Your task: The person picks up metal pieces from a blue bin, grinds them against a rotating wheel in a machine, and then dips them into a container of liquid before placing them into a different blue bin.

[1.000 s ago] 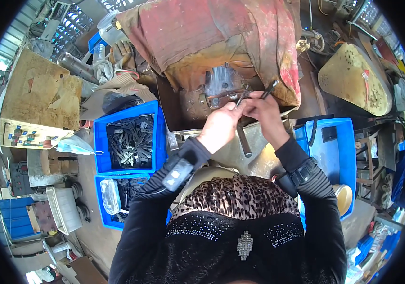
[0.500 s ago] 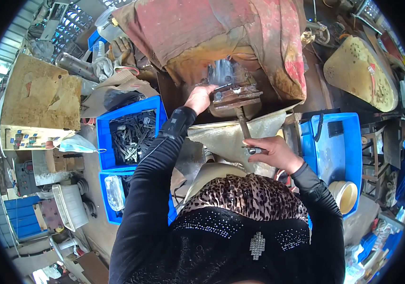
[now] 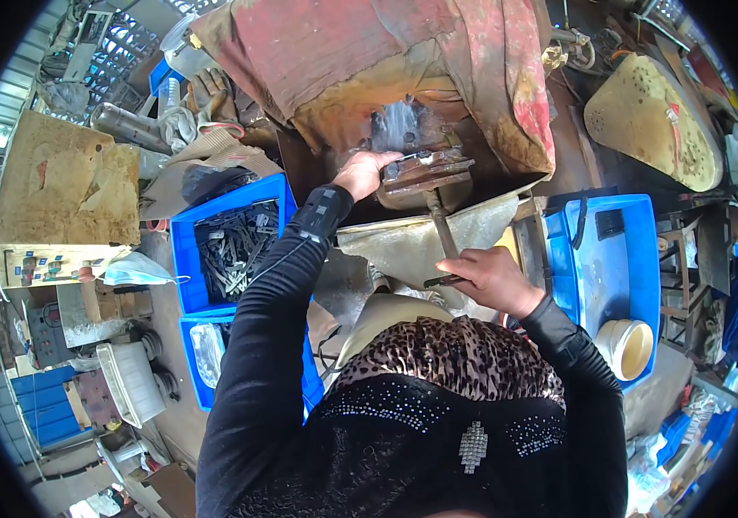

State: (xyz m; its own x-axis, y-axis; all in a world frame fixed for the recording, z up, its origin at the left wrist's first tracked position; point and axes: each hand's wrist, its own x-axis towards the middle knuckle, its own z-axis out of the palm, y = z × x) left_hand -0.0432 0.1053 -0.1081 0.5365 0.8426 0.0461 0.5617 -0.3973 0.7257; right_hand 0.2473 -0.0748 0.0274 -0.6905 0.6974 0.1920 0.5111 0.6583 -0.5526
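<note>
My left hand (image 3: 365,175) is closed at the left end of a rusty metal clamp (image 3: 429,177), pinching a thin dark metal strip (image 3: 405,158) along its top. A streaky grey patch (image 3: 397,126), whose kind I cannot make out, is just behind the clamp under a stained red cloth hood (image 3: 352,47). From the clamp a metal lever (image 3: 443,229) runs toward me. My right hand (image 3: 498,281) is closed at the lever's near end, with a small dark metal piece (image 3: 444,281) sticking out from its fingers. Whether those fingers also grip the lever is unclear.
On the left, a blue bin (image 3: 181,259) holds many dark metal strips, and a second blue bin (image 3: 195,367) holds a clear plastic package. At right, a blue tub (image 3: 598,268) contains a cream plastic pot (image 3: 626,350). A worn box (image 3: 67,186) stands far left.
The dark piece in my right hand has swung to point left, and its shiny end no longer shows. My left hand stays at the clamp. The whole view has shifted slightly.
</note>
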